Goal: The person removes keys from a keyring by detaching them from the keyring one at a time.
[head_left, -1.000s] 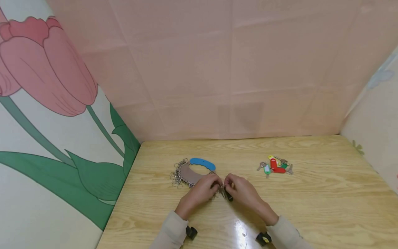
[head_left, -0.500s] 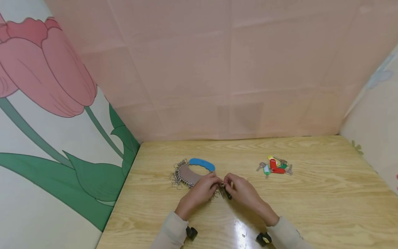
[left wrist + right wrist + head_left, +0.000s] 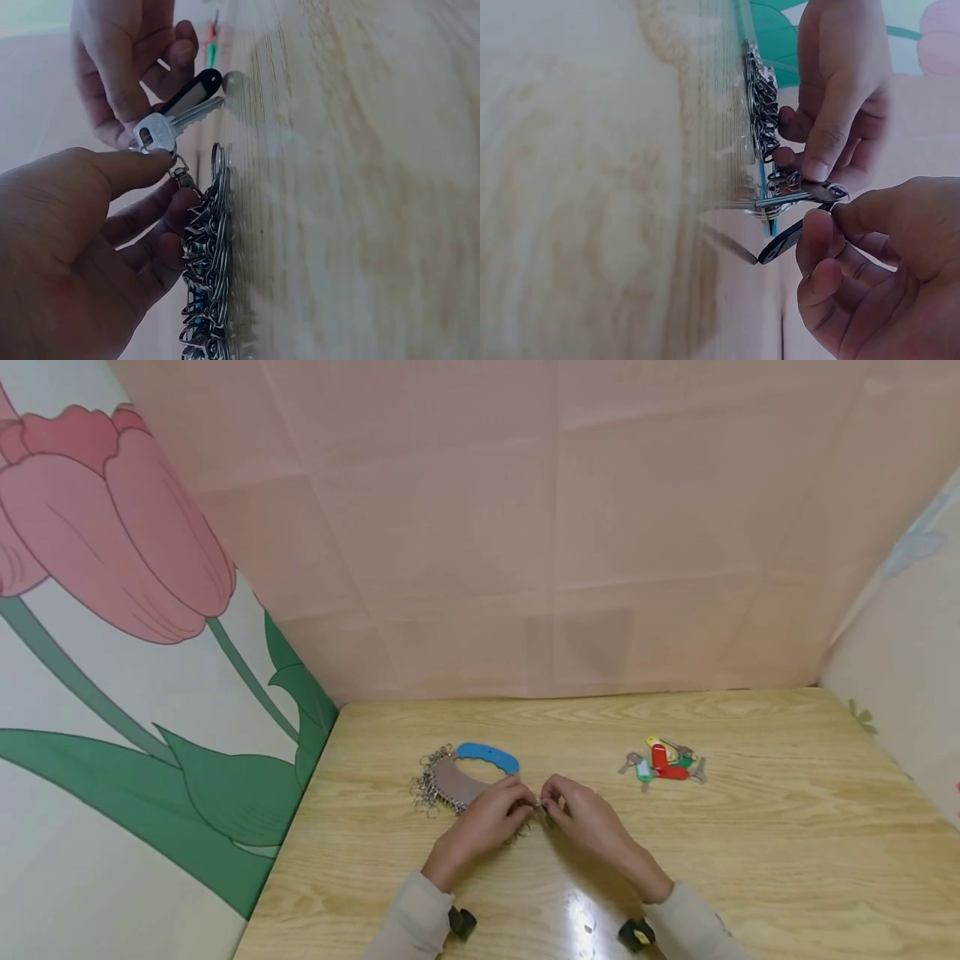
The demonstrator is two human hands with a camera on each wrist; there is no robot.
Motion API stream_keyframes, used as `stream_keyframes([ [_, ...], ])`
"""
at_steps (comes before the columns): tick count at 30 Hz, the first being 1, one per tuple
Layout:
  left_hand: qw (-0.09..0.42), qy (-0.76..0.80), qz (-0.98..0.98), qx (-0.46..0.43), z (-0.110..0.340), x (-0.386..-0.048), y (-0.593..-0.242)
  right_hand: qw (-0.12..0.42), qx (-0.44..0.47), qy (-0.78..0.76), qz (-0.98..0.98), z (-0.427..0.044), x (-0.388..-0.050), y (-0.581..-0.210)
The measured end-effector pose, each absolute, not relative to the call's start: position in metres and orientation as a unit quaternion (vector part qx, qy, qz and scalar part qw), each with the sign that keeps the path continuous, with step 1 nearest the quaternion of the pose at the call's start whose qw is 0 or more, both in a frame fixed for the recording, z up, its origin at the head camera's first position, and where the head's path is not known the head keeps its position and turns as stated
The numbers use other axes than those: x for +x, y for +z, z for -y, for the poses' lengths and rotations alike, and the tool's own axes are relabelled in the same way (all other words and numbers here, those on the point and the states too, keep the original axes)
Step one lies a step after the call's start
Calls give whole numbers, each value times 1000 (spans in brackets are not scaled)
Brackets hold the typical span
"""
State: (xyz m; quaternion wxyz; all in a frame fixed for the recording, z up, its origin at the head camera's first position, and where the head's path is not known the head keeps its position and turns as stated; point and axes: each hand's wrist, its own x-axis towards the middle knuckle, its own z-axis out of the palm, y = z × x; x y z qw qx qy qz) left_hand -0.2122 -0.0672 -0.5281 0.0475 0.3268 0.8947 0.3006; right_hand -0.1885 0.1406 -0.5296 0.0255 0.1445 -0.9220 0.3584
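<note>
A crescent-shaped grey-brown key holder (image 3: 456, 781) with a blue handle (image 3: 489, 755) lies on the table, its curved edge lined with metal clasps and split rings (image 3: 210, 262). My left hand (image 3: 491, 817) rests over its right end. There the thumb and fingers pinch a small metal ring with a clasp (image 3: 182, 177), beside the head of a silver key (image 3: 159, 129). Close by, my right hand (image 3: 588, 818) pinches the key's thin ring (image 3: 838, 193) between thumb and forefinger. A black key tag (image 3: 784, 244) hangs from that ring. Fingertips partly hide where the rings meet.
Keys with red, green and yellow tags (image 3: 667, 760) lie in a small pile on the right of the wooden table (image 3: 787, 827). A pink-beige sheet (image 3: 465, 527) stands behind, and a tulip-patterned panel (image 3: 225, 752) borders the left side.
The key and black tag have dropped mostly out of sight between the hands in the head view. Both hands stay in nearly the same place, with a slight shift of the right fingers.
</note>
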Motion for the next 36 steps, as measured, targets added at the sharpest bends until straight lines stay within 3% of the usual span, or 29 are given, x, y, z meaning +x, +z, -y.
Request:
stream_keyframes([
  [27, 61, 298, -891, 337, 69, -217, -529, 20, 186, 350, 918, -143, -193, -534],
  [36, 66, 324, -892, 309, 69, -215, -529, -5, 153, 372, 915, -140, -189, -532],
])
